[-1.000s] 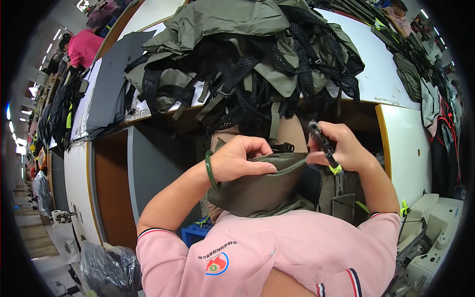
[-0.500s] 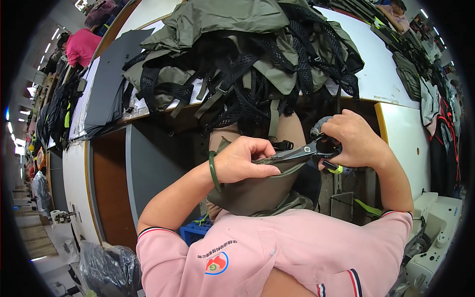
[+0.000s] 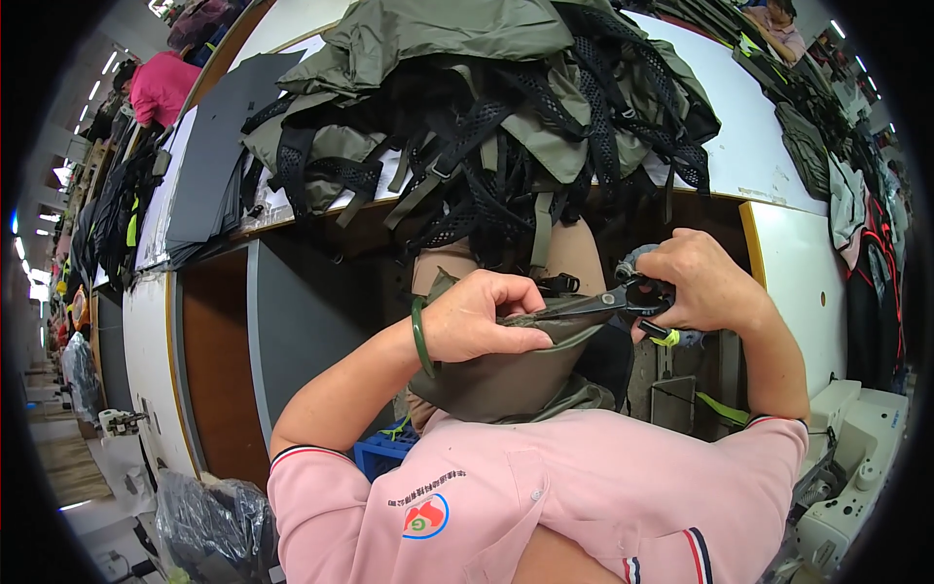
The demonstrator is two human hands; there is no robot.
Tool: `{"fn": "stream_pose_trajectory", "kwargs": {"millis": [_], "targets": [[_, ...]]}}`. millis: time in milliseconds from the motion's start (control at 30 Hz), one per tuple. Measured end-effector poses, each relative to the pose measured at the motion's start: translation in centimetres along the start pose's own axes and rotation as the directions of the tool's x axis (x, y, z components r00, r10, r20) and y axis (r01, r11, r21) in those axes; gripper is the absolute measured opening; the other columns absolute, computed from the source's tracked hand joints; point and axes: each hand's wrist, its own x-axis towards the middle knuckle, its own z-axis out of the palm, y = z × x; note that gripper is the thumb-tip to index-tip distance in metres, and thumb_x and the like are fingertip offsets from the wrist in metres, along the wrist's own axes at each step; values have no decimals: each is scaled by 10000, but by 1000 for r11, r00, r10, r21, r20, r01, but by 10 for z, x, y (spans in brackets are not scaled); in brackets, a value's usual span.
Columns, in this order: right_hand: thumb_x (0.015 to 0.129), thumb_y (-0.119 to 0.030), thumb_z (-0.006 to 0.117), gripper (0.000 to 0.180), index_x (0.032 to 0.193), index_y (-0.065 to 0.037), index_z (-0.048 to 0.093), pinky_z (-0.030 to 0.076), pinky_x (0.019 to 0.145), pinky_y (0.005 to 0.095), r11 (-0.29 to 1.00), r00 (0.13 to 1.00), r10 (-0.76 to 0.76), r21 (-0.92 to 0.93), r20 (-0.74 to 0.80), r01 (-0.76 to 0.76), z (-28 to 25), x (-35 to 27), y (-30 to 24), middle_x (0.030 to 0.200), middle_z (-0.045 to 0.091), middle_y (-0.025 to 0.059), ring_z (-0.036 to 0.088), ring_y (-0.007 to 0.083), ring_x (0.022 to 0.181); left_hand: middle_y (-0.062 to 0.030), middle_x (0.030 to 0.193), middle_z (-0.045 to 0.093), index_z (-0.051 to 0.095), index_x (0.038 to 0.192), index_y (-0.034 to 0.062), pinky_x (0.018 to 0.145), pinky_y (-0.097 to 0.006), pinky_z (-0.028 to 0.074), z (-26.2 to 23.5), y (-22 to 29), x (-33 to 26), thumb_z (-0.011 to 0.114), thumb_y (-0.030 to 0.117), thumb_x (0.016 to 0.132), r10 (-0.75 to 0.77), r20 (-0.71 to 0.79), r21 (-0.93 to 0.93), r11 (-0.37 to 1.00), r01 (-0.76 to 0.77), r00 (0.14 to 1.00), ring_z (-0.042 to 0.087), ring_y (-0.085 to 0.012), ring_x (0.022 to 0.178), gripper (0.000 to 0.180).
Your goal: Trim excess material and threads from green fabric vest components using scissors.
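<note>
My left hand (image 3: 485,316), with a green bangle on the wrist, pinches the upper edge of an olive-green fabric piece (image 3: 467,383) that hangs over my lap. In my right hand (image 3: 702,282) is a pair of scissors (image 3: 611,301) with black handles. Their blades lie along the fabric's edge and point at my left fingers; the tips are partly hidden there. Grey cloth wrapping and a yellow-green band show around the handles. Just behind the blades a black plastic buckle (image 3: 558,283) is visible.
On the white table (image 3: 760,146) ahead lies a heap of olive bags (image 3: 438,39) with black mesh straps hanging over the edge. Dark grey sheets (image 3: 209,156) are stacked left of it. A sewing machine (image 3: 856,487) stands at my lower right. Another person (image 3: 163,90) in pink works far left.
My right hand has lowered slightly, and the scissors have tilted and closed somewhat at the fabric edge. My left hand keeps its hold in nearly the same place.
</note>
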Motion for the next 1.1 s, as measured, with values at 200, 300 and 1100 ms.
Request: {"fn": "stream_pose_trajectory", "kwargs": {"millis": [200,300,1100], "targets": [[600,-459,878,530,669,-44,555,463,661,399,998,999,-15,68,-28,16,5,-1,-1,572,568,97,594,353,591,50,759,592,652,900,27,621,-192,400,-1,1,-2,794,98,824,4,18,-22,1000,-3,1000,505,-16,686,176],[599,-460,879,534,657,-43,551,462,643,398,996,999,-22,87,-26,25,8,-1,0,556,557,100,583,360,575,52,750,582,647,892,29,620,-193,395,0,2,-3,796,102,822,-4,22,-21,1000,4,1000,494,-18,680,180],[687,46,781,355,981,-21,594,476,680,288,845,874,50,487,-483,221,40,32,-12,883,571,54,567,162,783,-28,895,608,595,766,92,777,-367,476,2,-7,-15,702,13,664,826,88,868,210,-449,556,546,-209,697,168]]}}
